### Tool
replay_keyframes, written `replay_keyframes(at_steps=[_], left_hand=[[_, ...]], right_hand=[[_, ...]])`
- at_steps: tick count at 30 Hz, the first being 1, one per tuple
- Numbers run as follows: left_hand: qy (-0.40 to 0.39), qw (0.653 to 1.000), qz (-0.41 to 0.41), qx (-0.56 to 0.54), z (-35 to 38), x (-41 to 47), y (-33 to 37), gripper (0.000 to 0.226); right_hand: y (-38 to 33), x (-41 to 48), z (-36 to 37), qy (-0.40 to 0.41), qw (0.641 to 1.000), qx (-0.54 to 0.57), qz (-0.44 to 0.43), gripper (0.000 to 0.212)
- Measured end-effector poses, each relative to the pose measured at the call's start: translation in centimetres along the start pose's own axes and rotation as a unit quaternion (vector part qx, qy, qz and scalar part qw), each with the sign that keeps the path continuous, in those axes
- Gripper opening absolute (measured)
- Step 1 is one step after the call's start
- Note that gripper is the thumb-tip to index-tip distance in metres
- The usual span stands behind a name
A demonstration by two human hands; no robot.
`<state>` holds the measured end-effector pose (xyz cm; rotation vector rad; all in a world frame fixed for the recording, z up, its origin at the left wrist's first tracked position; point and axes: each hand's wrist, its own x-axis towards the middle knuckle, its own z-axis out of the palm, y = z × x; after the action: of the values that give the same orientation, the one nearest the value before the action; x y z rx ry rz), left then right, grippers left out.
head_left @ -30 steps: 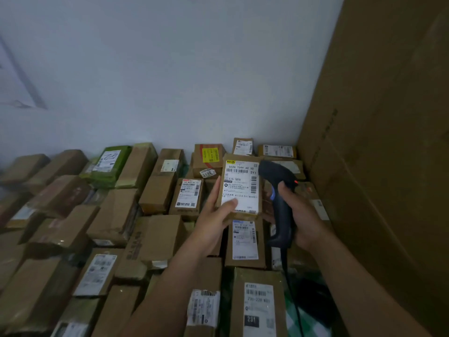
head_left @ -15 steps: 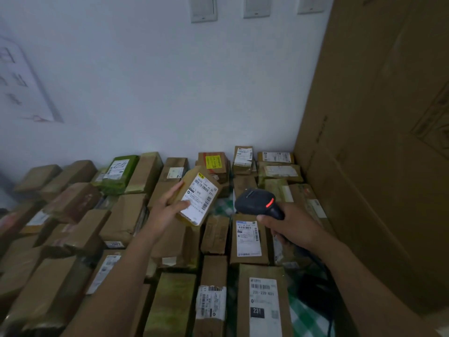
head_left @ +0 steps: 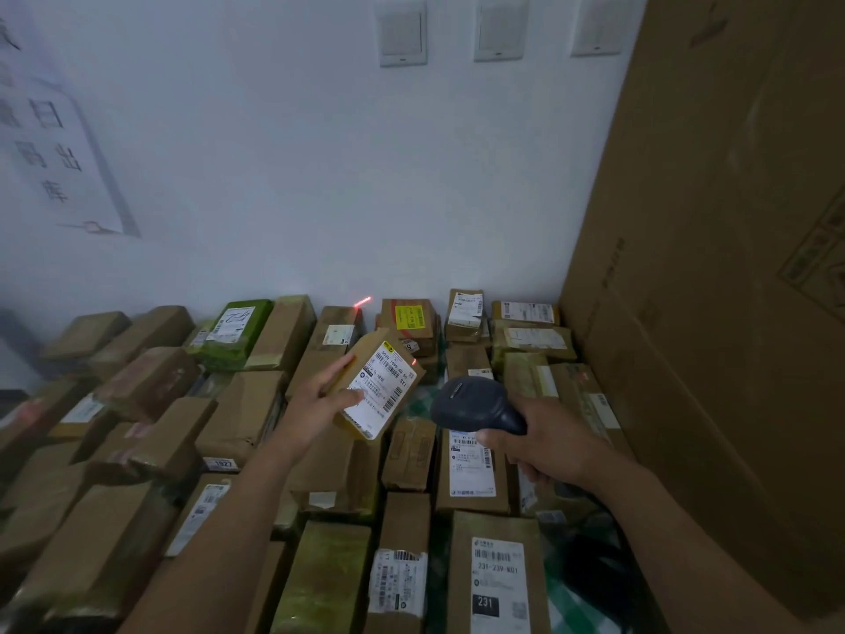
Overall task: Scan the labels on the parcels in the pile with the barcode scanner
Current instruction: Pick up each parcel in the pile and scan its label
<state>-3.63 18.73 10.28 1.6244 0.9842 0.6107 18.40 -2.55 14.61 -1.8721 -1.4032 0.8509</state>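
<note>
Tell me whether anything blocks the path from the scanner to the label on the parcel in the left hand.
Nothing visible does. The gap between the scanner in the right hand and the label on the held parcel is open air. The left hand has its thumb on the label's lower left, off the top barcode.

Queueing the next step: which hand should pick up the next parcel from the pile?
Left, probably. The right hand grips the barcode scanner and must keep it. The left hand holds only the labelled parcel above the pile, so it can set that down and take another.
</note>
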Motion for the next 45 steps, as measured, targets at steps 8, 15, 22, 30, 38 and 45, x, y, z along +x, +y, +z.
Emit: replay_keyframes(at_steps=[8,15,22,30,38,45], left_hand=[[-0.005,1.0,-0.005,0.012,0.0,0.8,-0.5,0.061],[-0.002,1.0,-0.017,0.015,0.4,2.5,-0.8,0.058],[0.042,0.997,-0.058,-0.001,3.1,6.0,-2.3,0.061],[0.023,0.993,-0.111,0.012,10.5,11.3,-4.8,0.06],[0.025,0.982,-0.178,0.061,13.9,17.2,-8.3,0.046],[0.018,0.968,-0.225,0.105,15.3,18.2,-10.8,0.045]], right_hand=[[-0.3,0.8,-0.2,-0.019,0.999,-0.023,0.013,0.012],[0.5,2.7,-0.8,-0.021,0.999,-0.008,0.031,0.015],[2.7,5.9,-1.7,0.075,0.986,0.134,0.07,0.012],[4.9,11.6,-3.9,0.13,0.952,0.239,0.138,0.036],[8.5,16.2,-3.3,0.107,0.935,0.289,0.176,0.034],[10.7,18.3,-3.1,0.098,0.932,0.293,0.188,0.036]])
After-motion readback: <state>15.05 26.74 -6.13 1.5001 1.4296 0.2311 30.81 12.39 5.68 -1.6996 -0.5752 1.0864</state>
